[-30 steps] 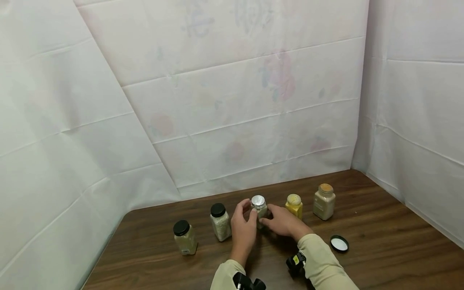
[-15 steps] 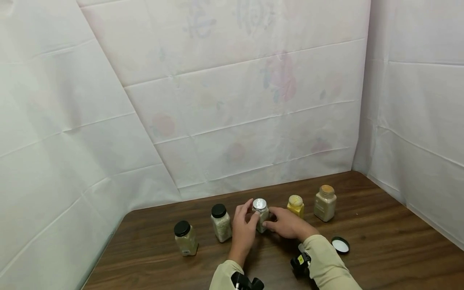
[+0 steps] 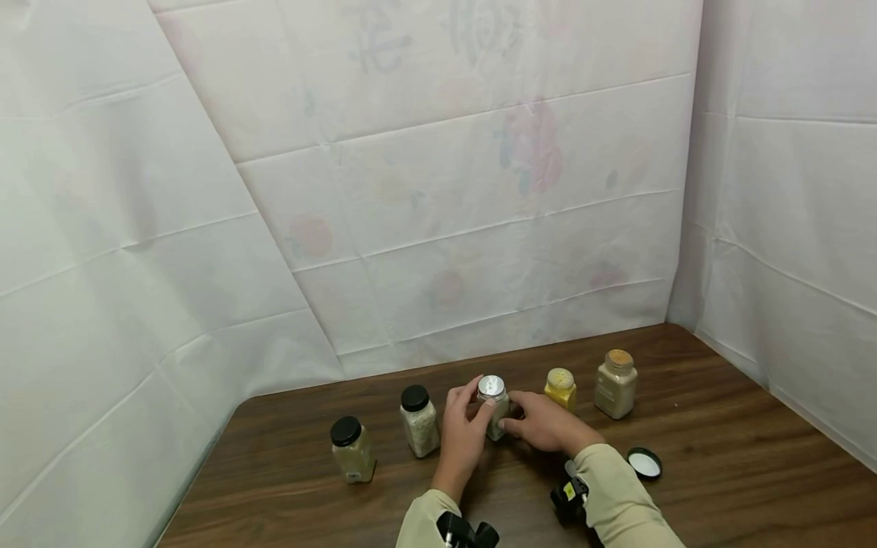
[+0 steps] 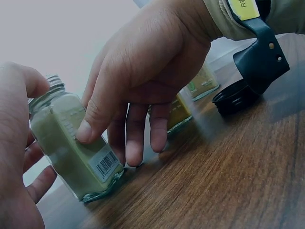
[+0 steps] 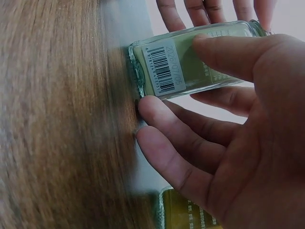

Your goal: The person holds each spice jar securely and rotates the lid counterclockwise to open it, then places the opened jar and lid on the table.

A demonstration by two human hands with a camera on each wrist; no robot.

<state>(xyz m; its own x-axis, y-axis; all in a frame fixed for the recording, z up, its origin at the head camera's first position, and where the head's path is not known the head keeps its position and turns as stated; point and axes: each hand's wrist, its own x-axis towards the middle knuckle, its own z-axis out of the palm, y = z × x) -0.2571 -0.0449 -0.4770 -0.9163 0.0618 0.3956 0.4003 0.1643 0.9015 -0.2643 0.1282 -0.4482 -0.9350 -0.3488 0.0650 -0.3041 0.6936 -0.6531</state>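
Note:
A square glass spice jar (image 3: 499,413) with a silver top (image 3: 491,386) stands on the table between both hands. The left hand (image 3: 462,438) holds it around the neck, thumb near the rim in the left wrist view. From the other side, the right hand (image 3: 544,422) grips the lower body, its thumb on the front face. Pale green powder fills this jar (image 5: 193,62), and a barcode label (image 5: 164,69) sits near its base. The yellow jar (image 3: 561,390) stands just beyond the right hand, partly hidden by it.
Two black-capped jars, one greenish (image 3: 353,458) and one pale (image 3: 420,430), stand to the left. At the far right is an uncapped jar with an orange-brown top (image 3: 615,388). A black lid (image 3: 644,463) lies white side up by the right sleeve. White cloth (image 3: 445,190) hangs behind the brown table (image 3: 274,457).
Both hands and the silver-topped jar have shifted slightly toward the person since a second ago. Over the last half second they barely move. The other jars keep their places.

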